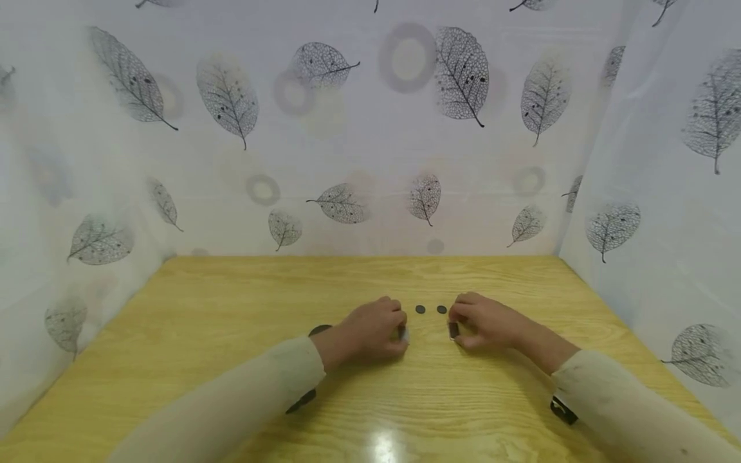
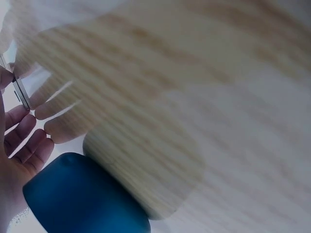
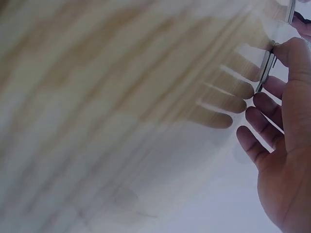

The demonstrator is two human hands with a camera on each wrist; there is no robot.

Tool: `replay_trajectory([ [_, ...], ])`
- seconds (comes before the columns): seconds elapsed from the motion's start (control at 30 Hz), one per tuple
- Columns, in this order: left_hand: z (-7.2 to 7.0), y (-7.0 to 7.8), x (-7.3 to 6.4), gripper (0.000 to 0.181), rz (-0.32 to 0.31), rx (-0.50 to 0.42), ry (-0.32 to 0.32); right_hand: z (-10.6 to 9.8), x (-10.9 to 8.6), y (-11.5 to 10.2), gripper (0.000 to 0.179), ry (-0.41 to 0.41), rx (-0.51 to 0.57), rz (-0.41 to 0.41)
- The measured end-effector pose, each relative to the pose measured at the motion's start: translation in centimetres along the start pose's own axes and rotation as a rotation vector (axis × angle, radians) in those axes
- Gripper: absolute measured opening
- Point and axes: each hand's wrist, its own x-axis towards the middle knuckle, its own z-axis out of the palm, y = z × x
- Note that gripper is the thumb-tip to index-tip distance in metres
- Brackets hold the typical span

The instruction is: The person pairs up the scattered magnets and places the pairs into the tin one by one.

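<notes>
Both hands rest on the wooden table [image 1: 231, 308] near its middle. My left hand [image 1: 379, 331] pinches a small flat silvery piece [image 1: 404, 334] between thumb and fingers; the left wrist view shows that thin metal piece [image 2: 20, 92] edge-on at the fingertips. My right hand [image 1: 483, 319] pinches a small dark rectangular piece [image 1: 453, 330], seen as a thin metal strip [image 3: 266, 72] in the right wrist view. Two small black discs [image 1: 420, 309] [image 1: 442, 309] lie on the table just beyond and between the hands.
White curtains printed with grey leaves [image 1: 370, 128] wall in the table on the back, left and right. A dark object [image 1: 320, 330] peeks out behind my left wrist. A blue rounded thing [image 2: 82, 194] fills the lower left of the left wrist view.
</notes>
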Motion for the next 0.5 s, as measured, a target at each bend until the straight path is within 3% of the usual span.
replay_trajectory([
  [0.17,-0.11,-0.03,-0.09,0.021,-0.011,0.002,-0.002,-0.07,0.42,-0.34,0.021,0.009,-0.033,-0.029],
  [0.5,-0.15,-0.08,-0.05,0.020,-0.001,0.008,0.006,0.21,0.36,-0.32,0.021,0.000,-0.001,0.014],
])
